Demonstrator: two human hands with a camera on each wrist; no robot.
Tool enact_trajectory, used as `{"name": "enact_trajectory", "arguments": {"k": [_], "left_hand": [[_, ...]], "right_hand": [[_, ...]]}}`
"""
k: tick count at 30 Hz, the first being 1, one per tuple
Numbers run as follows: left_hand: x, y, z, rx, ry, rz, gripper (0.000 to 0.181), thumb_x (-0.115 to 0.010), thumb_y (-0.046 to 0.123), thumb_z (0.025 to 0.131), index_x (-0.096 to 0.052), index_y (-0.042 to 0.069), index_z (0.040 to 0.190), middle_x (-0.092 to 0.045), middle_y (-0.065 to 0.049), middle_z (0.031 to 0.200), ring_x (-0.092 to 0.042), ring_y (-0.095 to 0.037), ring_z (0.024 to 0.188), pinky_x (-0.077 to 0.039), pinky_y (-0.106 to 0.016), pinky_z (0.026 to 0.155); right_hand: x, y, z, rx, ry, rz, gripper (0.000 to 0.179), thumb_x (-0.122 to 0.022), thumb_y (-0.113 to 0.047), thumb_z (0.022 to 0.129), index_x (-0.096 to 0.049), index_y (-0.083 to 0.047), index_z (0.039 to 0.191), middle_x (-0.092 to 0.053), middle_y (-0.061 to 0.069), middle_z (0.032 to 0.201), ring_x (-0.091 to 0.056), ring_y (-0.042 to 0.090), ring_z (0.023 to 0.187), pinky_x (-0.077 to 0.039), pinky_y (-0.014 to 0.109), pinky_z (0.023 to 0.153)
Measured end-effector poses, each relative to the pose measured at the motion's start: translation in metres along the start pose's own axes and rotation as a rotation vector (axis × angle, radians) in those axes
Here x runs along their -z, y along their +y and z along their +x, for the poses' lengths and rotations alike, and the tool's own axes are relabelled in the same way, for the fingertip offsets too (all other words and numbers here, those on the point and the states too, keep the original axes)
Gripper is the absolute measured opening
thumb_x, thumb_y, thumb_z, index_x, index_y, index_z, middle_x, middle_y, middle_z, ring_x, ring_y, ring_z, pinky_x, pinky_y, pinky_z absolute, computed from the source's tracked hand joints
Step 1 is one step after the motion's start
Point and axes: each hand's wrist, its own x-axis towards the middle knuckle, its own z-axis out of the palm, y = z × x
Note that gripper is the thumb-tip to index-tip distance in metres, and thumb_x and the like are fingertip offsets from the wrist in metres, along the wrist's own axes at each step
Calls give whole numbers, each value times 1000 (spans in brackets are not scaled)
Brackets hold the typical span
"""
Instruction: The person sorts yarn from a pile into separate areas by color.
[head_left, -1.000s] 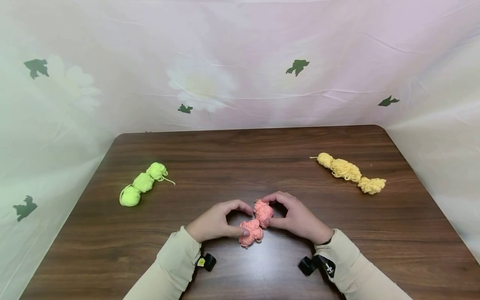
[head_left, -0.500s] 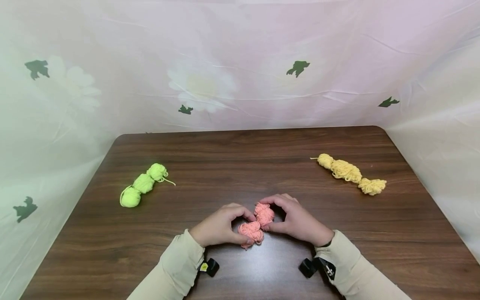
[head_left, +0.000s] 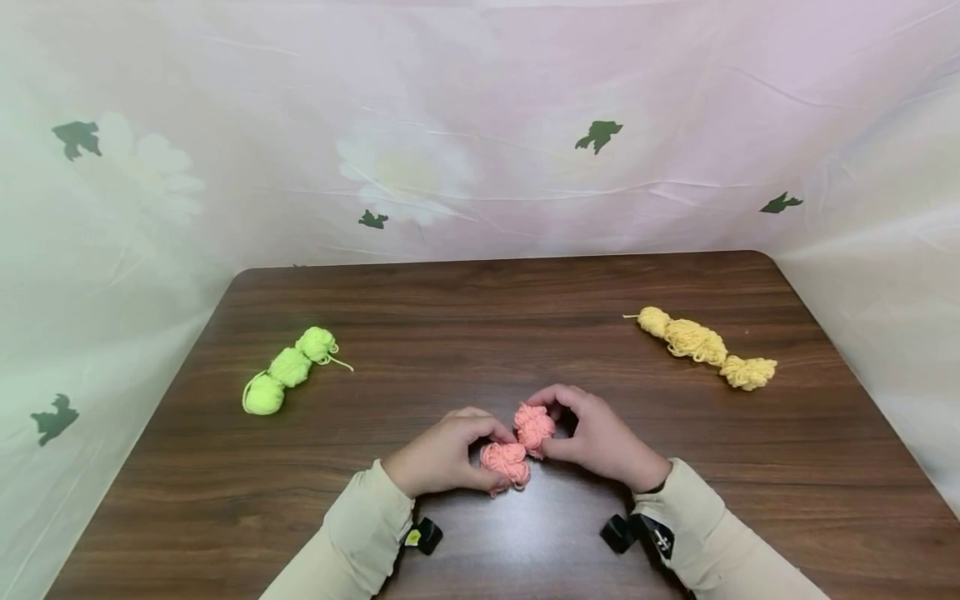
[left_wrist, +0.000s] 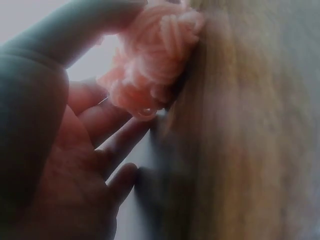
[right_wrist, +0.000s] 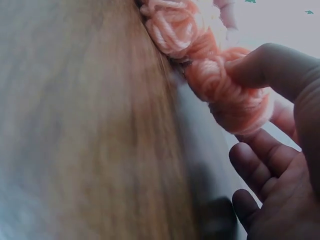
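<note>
A coral-pink yarn bundle (head_left: 535, 427), pinched in at its middle into plump lobes, lies low over the table's near middle. My left hand (head_left: 444, 454) holds its lower left lobe between thumb and fingers. In the left wrist view, that hand (left_wrist: 80, 145) has the thumb over the yarn (left_wrist: 155, 55) and fingertips behind it. My right hand (head_left: 600, 437) grips the upper right lobe, forefinger at the far end and thumb at the near side. The right wrist view shows the right thumb (right_wrist: 272, 67) pressing into the pink yarn (right_wrist: 240, 107), with the lower fingers loosely curled.
On the brown wooden table (head_left: 450, 333), a lime-green yarn bundle (head_left: 289, 367) lies at the left. A yellow yarn bundle (head_left: 695, 342) lies toward the back right. Behind the table hangs a pale flowered cloth (head_left: 480, 125). Each wrist wears a small black camera (head_left: 618, 533).
My left hand has moved slightly right and its fingers have closed in on the lower left lobe. My right hand keeps its hold on the other lobe with small shifts.
</note>
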Motion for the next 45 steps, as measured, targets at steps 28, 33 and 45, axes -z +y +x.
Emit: {"name": "enact_trajectory", "arguments": {"k": [28, 33, 45], "left_hand": [[-2, 0, 2, -27, 10, 67, 35, -84, 28, 77, -71, 24, 110, -66, 19, 107, -55, -5, 110, -42, -29, 100], [-2, 0, 1, -38, 22, 65, 35, -84, 28, 77, -72, 23, 110, -67, 18, 107, -55, -6, 109, -42, -31, 99], [-1, 2, 2, -58, 33, 74, 35, -84, 25, 78, -72, 21, 111, -68, 14, 109, -57, -8, 110, -43, -30, 100]], "right_hand": [[14, 11, 31, -5, 182, 80, 41, -80, -1, 79, -66, -13, 116, -64, 1, 93, -58, 20, 84, -49, 30, 73], [15, 17, 43, -28, 196, 100, 41, -80, -2, 80, -66, -10, 117, -64, 4, 94, -58, 24, 85, -48, 31, 74], [21, 43, 69, -8, 236, 87, 38, -79, 0, 80, -65, -6, 116, -62, 7, 90, -54, 23, 80, -44, 23, 68]]}}
